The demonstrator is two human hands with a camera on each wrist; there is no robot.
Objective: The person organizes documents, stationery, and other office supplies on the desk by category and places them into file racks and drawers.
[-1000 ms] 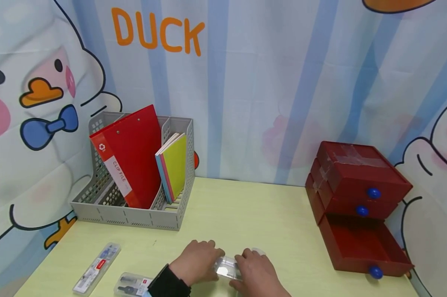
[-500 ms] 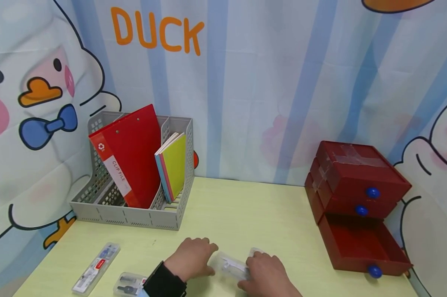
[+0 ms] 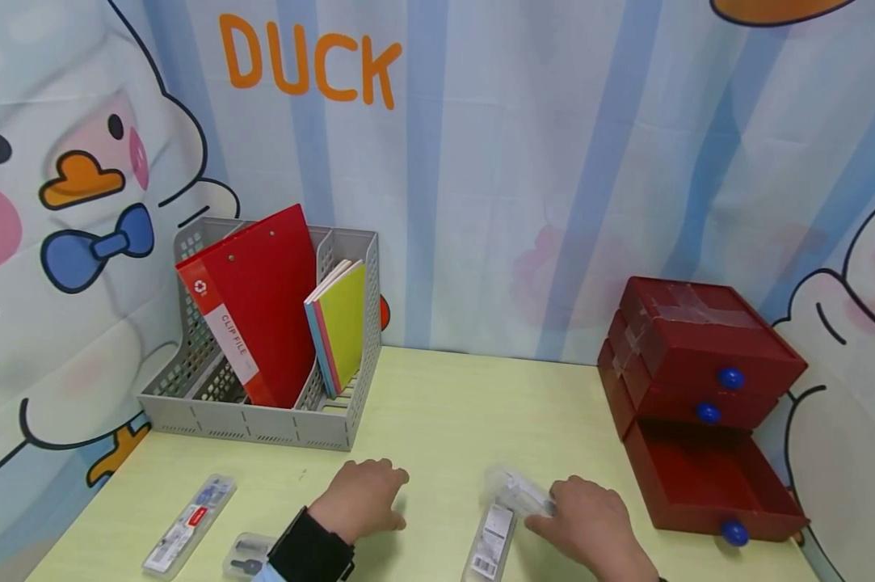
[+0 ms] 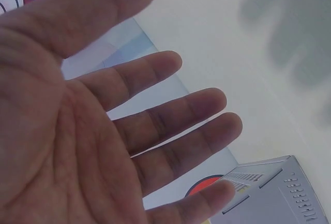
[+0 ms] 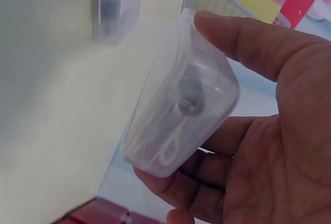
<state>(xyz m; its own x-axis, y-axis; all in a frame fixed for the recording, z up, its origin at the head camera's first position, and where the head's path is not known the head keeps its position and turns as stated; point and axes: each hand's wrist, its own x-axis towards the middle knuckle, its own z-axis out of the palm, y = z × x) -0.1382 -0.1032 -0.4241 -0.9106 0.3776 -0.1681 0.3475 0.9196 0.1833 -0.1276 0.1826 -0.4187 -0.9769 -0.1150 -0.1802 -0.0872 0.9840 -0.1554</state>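
My right hand [image 3: 590, 521] pinches a clear plastic case [image 3: 519, 490] between thumb and fingers, slightly tilted above the table. Inside the case, in the right wrist view, a white loop and a small round piece show through the wall [image 5: 207, 100]. Just under it in the head view lies a long clear case with a white barcode label [image 3: 490, 543]. My left hand [image 3: 360, 497] hovers over the table, its palm bare and fingers spread in the left wrist view. By its wrist sits a short clear case with dark parts inside [image 3: 246, 558], partly covered by the black wristband.
Farther left lies a slim labelled case [image 3: 190, 525]. A grey file rack [image 3: 248, 424] at the back left holds a red clip file [image 3: 270, 315] and thin notebooks [image 3: 342, 323]. On the right stands a red drawer box [image 3: 699, 347], its bottom drawer [image 3: 699, 517] pulled out.
My left hand has let go of the clear case and drawn back left. My right hand has carried that case to the right, uncovering the barcode-labelled case below.
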